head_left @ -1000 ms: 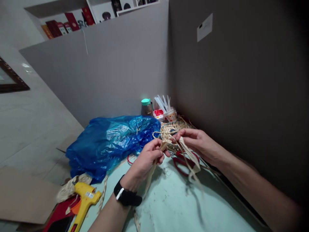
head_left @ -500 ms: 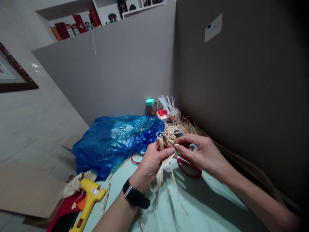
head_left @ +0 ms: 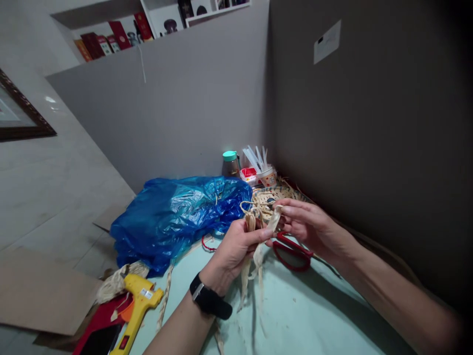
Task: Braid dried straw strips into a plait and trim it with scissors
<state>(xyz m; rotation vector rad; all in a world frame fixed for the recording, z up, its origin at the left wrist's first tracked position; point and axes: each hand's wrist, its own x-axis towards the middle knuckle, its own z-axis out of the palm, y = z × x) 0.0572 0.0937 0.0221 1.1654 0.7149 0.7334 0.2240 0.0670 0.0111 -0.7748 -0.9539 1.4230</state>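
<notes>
My left hand (head_left: 238, 246), with a black watch (head_left: 210, 298) on its wrist, is closed around a bundle of pale straw-like strips (head_left: 251, 221). Loops stick out above the fist and loose ends hang below it toward the table. My right hand (head_left: 306, 222) pinches one flat pale strip (head_left: 275, 219) between thumb and fingers, holding it up just right of the bundle. Beneath the right hand lie red-handled scissors (head_left: 295, 265), their blades partly hidden. Behind both hands sits a woven basket (head_left: 290, 194) with a dark edging, partly covered by the strips and fingers.
A crumpled blue plastic bag (head_left: 173, 212) fills the table's left side. Nearer are a yellow glue gun (head_left: 138, 305), a dark phone (head_left: 101, 340) and a braided strip (head_left: 165, 296). A green-lidded jar (head_left: 229, 165) and a cup of glue sticks (head_left: 266, 176) stand by the grey partition (head_left: 185, 108).
My right hand has moved up and slightly right, drawing the pinched strip away from the bundle. My left hand keeps its hold, shifted slightly right.
</notes>
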